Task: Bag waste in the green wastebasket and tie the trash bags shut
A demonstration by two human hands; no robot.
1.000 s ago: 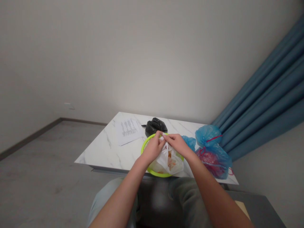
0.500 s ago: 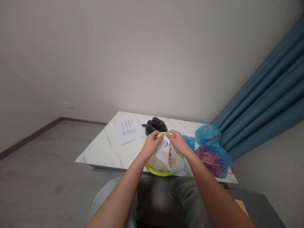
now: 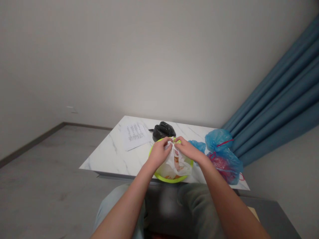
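Observation:
A translucent white plastic bag with orange-brown contents rests in a lime-green basin at the table's front edge. At the bag's gathered top, my left hand pinches the plastic from the left. My right hand grips the same top from the right, its fingertips close to those of the left. What exactly lies inside the bag cannot be made out. Just behind the basin sits a black plastic bag.
The marble-patterned table bears printed paper sheets on its left. To the right lie a small blue bag, a blue bag with a red tie and a blue bag with red contents. A blue curtain hangs beside them.
My fingers have shifted at the bag's top and bent inward around it. The bag's front has dropped slightly and its folds have changed.

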